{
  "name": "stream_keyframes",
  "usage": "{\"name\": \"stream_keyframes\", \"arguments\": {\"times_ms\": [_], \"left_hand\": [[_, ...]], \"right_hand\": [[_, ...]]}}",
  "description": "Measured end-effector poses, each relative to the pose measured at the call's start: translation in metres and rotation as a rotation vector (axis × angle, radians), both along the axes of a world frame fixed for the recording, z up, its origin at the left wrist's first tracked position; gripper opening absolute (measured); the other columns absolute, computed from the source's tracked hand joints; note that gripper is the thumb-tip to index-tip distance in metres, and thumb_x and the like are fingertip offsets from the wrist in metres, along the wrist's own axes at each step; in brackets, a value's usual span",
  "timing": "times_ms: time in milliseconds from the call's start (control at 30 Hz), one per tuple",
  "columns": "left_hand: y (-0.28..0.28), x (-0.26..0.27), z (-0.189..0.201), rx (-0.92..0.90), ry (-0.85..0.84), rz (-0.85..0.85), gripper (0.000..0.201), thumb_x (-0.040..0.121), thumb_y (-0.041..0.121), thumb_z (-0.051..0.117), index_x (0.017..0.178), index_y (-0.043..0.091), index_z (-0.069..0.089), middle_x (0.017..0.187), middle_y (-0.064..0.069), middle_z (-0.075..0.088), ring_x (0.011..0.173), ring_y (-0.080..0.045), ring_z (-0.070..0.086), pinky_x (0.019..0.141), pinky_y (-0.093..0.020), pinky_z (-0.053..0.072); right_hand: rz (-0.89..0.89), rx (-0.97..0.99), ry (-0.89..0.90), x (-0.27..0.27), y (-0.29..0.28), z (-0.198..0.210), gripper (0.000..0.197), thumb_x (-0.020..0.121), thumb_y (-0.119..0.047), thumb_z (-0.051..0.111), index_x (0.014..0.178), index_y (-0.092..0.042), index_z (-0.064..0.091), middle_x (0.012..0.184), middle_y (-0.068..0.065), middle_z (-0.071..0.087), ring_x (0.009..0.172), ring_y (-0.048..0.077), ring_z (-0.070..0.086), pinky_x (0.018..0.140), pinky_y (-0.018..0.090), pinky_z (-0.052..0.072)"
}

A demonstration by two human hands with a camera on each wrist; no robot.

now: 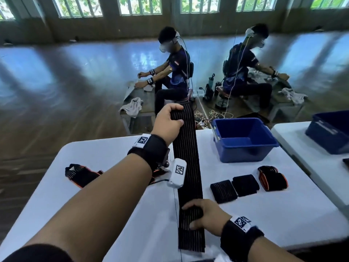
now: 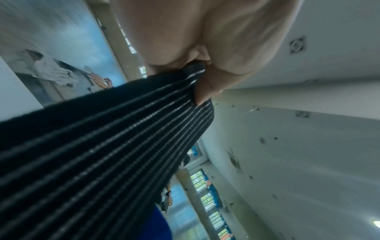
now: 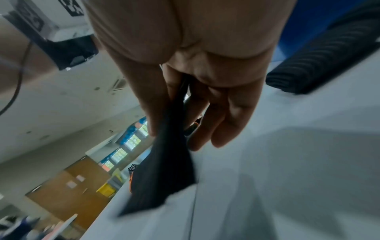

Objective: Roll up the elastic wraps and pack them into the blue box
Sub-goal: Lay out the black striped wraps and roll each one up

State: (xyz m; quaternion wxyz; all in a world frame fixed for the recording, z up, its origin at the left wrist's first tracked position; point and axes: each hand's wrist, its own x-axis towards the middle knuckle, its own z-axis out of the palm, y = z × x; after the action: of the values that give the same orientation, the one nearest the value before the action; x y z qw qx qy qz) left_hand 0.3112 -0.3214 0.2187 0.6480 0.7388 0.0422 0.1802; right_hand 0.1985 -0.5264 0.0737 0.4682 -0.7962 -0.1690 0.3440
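Both hands hold a black wrap (image 1: 188, 167) taut above the table (image 1: 264, 224): left hand (image 1: 167, 122) clenching its far end, right hand (image 1: 209, 214) pinching the near. Soft, light and stretchy, it likely rolls best from one end.

A white table (image 1: 98, 167) stands on a glossy wooden floor (image 1: 56, 87); two seated people (image 1: 173, 69) beyond; barred windows (image 1: 139, 5) behind; a second table (image 1: 306, 148) right.
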Motion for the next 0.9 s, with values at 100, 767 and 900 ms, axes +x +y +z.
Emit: {"name": "stream_keyframes", "arguments": {"times_ms": [100,767,900], "left_hand": [[0.006,0.019,-0.031,0.120,0.066,0.056,0.043,0.077,-0.010,0.063,0.088,0.031,0.059,0.099,0.000,0.064,0.088,-0.022,0.065,0.078,-0.041,0.059],[0.024,0.105,-0.202,0.637,0.480,-0.098,0.027,0.077,0.003,0.071,0.093,0.024,0.067,0.097,-0.001,0.064,0.087,-0.020,0.061,0.074,-0.024,0.045],[0.028,0.112,-0.206,0.665,0.468,-0.093,0.026,0.079,0.007,0.069,0.100,0.023,0.069,0.098,0.002,0.062,0.088,-0.019,0.060,0.074,-0.023,0.044]], "right_hand": [[-0.080,-0.027,0.104,-0.010,-0.017,-0.015,0.049,0.071,0.007,0.078,0.102,-0.031,0.074,0.103,0.004,0.073,0.087,0.020,0.074,0.079,0.041,0.062],[-0.554,-0.241,-0.010,-0.061,-0.037,-0.077,0.022,0.076,-0.035,0.080,0.096,-0.033,0.069,0.074,-0.018,0.053,0.070,-0.006,0.050,0.073,0.019,0.042],[-0.560,-0.224,-0.019,-0.063,-0.040,-0.075,0.025,0.079,-0.041,0.077,0.101,-0.033,0.068,0.085,-0.013,0.063,0.082,-0.001,0.060,0.076,0.023,0.050]]}}
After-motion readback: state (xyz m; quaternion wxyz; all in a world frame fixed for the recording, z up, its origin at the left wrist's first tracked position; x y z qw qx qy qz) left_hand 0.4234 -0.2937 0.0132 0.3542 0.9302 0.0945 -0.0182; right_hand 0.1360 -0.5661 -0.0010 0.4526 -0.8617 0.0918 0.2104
